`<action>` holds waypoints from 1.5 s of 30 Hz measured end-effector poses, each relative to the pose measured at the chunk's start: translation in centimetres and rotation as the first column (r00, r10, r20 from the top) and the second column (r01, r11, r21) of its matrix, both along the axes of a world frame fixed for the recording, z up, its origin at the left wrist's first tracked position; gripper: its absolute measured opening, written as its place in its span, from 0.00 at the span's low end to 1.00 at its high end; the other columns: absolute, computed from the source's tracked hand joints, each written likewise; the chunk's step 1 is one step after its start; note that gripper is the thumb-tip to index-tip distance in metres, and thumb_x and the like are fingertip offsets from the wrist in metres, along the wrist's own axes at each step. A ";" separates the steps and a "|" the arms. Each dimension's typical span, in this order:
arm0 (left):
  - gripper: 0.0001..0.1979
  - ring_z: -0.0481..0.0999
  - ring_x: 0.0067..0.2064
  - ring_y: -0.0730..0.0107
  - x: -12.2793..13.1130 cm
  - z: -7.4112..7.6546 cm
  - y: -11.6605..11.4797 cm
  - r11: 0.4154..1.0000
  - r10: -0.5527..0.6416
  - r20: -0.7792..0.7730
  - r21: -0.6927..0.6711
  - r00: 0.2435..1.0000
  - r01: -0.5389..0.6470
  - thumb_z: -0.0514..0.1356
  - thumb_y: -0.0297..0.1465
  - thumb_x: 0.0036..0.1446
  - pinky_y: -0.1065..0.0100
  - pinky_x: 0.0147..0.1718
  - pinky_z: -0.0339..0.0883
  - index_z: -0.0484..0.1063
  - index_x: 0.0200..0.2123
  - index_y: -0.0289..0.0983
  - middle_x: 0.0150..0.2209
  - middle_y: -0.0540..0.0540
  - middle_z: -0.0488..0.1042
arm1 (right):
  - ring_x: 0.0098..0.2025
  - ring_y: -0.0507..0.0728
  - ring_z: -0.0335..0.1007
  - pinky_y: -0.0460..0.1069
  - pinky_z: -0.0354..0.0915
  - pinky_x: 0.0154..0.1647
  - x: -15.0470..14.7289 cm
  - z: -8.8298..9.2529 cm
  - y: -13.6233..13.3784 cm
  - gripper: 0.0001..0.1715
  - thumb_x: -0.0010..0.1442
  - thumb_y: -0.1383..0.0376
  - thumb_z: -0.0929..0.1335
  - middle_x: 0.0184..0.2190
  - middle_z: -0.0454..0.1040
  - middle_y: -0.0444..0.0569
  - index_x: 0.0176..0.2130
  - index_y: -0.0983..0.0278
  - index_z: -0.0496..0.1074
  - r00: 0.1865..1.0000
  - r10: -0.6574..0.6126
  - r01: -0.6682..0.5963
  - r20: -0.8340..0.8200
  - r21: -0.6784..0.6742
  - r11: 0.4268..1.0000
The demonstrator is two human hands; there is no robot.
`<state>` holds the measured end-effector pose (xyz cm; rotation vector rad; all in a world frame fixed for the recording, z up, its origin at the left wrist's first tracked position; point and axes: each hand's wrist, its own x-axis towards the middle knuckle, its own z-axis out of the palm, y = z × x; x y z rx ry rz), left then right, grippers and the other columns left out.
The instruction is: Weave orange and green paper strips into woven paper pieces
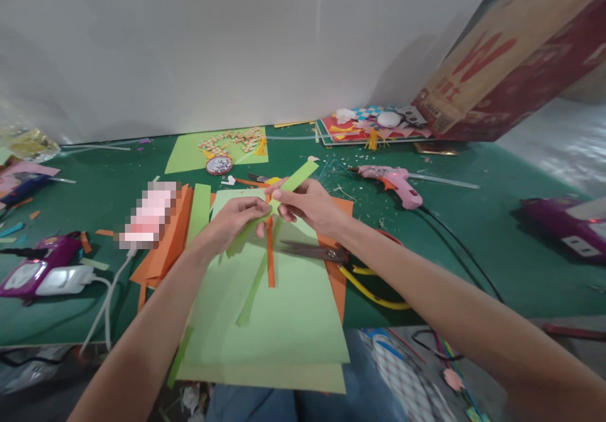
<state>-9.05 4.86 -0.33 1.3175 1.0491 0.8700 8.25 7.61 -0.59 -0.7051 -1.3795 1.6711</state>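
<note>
A light green paper strip [303,175] runs between both hands, its free end pointing up and to the right. My left hand [239,220] pinches it near the middle. My right hand [310,202] is closed on the same strip, thumb on top. An orange paper strip [271,258] hangs below the fingers; where it meets the green strip is hidden. Underneath lie pale green paper sheets [293,321], with another narrow green strip [250,299] on top. Scissors with yellow handles [331,253] rest beside my right forearm, blades toward the hands.
A pink glue gun [395,182] lies at the right, its black cord trailing forward. Folded orange paper [163,248] and a blurred-out item with a white cable [110,296] are at the left. Purple power strips [42,264] stand near both sides. A paper bag [502,62] leans at the back right.
</note>
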 end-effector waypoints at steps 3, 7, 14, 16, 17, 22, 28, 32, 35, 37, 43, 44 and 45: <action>0.09 0.64 0.18 0.79 -0.2 -0.1 0.1 1.000 -0.028 -0.029 0.012 0.999 0.029 0.62 0.37 0.53 0.67 0.31 0.66 0.74 0.26 0.37 0.23 0.51 0.74 | 0.17 0.47 0.59 0.46 0.55 0.19 0.1 0.0 -0.2 0.17 0.48 0.59 0.73 0.14 0.66 0.39 0.37 0.68 0.76 0.996 0.004 -0.010 0.091 0.062 0.998; 0.11 0.66 0.20 0.78 -0.1 0.2 0.1 0.997 -0.075 -0.060 0.026 0.995 0.076 0.62 0.38 0.53 0.68 0.30 0.65 0.74 0.29 0.35 0.25 0.50 0.74 | 0.17 0.46 0.56 0.46 0.54 0.20 -0.1 0.1 -0.4 0.16 0.53 0.62 0.69 0.12 0.62 0.37 0.39 0.69 0.77 0.977 -0.027 -0.003 0.212 0.140 0.990; 0.12 0.68 0.21 0.74 0.1 0.5 0.1 1.000 0.003 -0.112 0.020 0.994 -0.001 0.60 0.37 0.52 0.71 0.26 0.62 0.68 0.22 0.36 0.15 0.53 0.66 | 0.16 0.46 0.55 0.46 0.54 0.19 -0.2 0.1 -0.2 0.13 0.52 0.63 0.69 0.14 0.63 0.38 0.36 0.69 0.76 0.964 -0.209 0.187 0.166 0.139 0.972; 0.12 0.68 0.22 0.74 0.1 0.5 0.0 1.000 0.005 -0.073 -0.006 0.997 -0.006 0.60 0.36 0.53 0.72 0.26 0.61 0.67 0.22 0.36 0.15 0.53 0.67 | 0.16 0.46 0.56 0.45 0.53 0.19 -0.1 0.1 -0.1 0.12 0.52 0.63 0.69 0.14 0.63 0.37 0.35 0.69 0.76 0.957 -0.261 0.245 0.123 0.129 0.961; 0.11 0.68 0.22 0.75 0.1 0.4 0.0 1.000 0.003 -0.060 -0.025 0.998 -0.005 0.60 0.35 0.53 0.72 0.25 0.60 0.67 0.22 0.36 0.16 0.53 0.68 | 0.16 0.46 0.56 0.45 0.53 0.18 -0.1 0.2 -0.1 0.12 0.52 0.63 0.69 0.14 0.63 0.37 0.34 0.69 0.76 0.955 -0.275 0.262 0.107 0.121 0.957; 0.14 0.69 0.23 0.74 0.1 0.3 -0.2 0.998 -0.043 -0.085 -0.037 0.995 0.040 0.59 0.41 0.55 0.72 0.23 0.58 0.69 0.26 0.36 0.20 0.49 0.74 | 0.16 0.45 0.56 0.46 0.52 0.19 -0.2 0.2 -0.3 0.11 0.51 0.64 0.69 0.14 0.63 0.37 0.34 0.68 0.76 0.973 -0.206 0.197 0.107 0.090 0.976; 0.13 0.69 0.20 0.76 0.0 0.2 0.0 1.000 -0.015 0.015 0.001 1.000 0.015 0.60 0.38 0.55 0.71 0.27 0.61 0.67 0.24 0.35 0.16 0.54 0.68 | 0.22 0.47 0.64 0.46 0.57 0.22 -0.2 0.3 -0.4 0.14 0.49 0.60 0.71 0.21 0.69 0.41 0.34 0.67 0.75 0.999 -0.033 0.033 0.024 -0.011 0.999; 0.12 0.67 0.18 0.77 0.1 0.4 0.0 0.998 -0.012 0.128 -0.067 0.992 0.021 0.62 0.37 0.54 0.71 0.27 0.63 0.67 0.25 0.35 0.14 0.56 0.65 | 0.24 0.48 0.66 0.45 0.57 0.23 -0.1 0.2 -0.1 0.15 0.45 0.58 0.74 0.23 0.70 0.42 0.28 0.66 0.73 0.999 0.032 -0.033 -0.017 -0.074 0.997; 0.13 0.64 0.15 0.78 0.3 0.6 0.0 0.995 -0.029 0.140 -0.094 0.990 0.042 0.64 0.37 0.51 0.70 0.25 0.64 0.66 0.24 0.36 0.12 0.57 0.61 | 0.24 0.48 0.66 0.45 0.57 0.23 -0.1 0.2 0.0 0.16 0.44 0.56 0.74 0.22 0.70 0.42 0.25 0.66 0.72 0.998 0.054 -0.055 -0.017 -0.049 0.997; 0.12 0.63 0.15 0.78 0.4 0.6 -0.1 0.994 -0.035 0.136 -0.102 0.990 0.049 0.64 0.37 0.51 0.70 0.24 0.64 0.66 0.24 0.36 0.12 0.58 0.60 | 0.24 0.47 0.64 0.45 0.57 0.23 -0.1 0.1 -0.1 0.16 0.44 0.56 0.75 0.22 0.69 0.41 0.25 0.65 0.71 0.998 0.059 -0.060 -0.005 -0.029 0.998; 0.13 0.71 0.24 0.75 0.3 0.3 0.0 0.999 -0.043 0.026 0.012 0.999 0.042 0.61 0.39 0.55 0.70 0.28 0.66 0.71 0.28 0.34 0.23 0.50 0.72 | 0.21 0.47 0.61 0.45 0.56 0.22 -0.3 0.2 -0.3 0.19 0.45 0.53 0.74 0.19 0.67 0.39 0.28 0.64 0.69 0.997 -0.036 0.038 0.069 -0.018 0.999; 0.13 0.72 0.25 0.75 0.3 0.2 0.0 0.998 -0.048 0.000 0.047 0.999 0.048 0.61 0.39 0.55 0.70 0.29 0.66 0.71 0.29 0.34 0.25 0.49 0.73 | 0.21 0.47 0.61 0.45 0.56 0.22 -0.3 0.2 -0.4 0.19 0.46 0.53 0.74 0.19 0.66 0.38 0.28 0.64 0.69 0.996 -0.046 0.048 0.072 -0.022 0.999; 0.12 0.73 0.26 0.75 0.4 0.2 0.0 0.996 -0.048 -0.032 0.079 0.998 0.050 0.62 0.39 0.54 0.69 0.31 0.67 0.71 0.30 0.35 0.26 0.49 0.73 | 0.21 0.47 0.61 0.45 0.56 0.22 -0.3 0.2 -0.4 0.19 0.46 0.53 0.74 0.18 0.66 0.38 0.28 0.63 0.68 0.996 -0.053 0.054 0.073 -0.025 0.998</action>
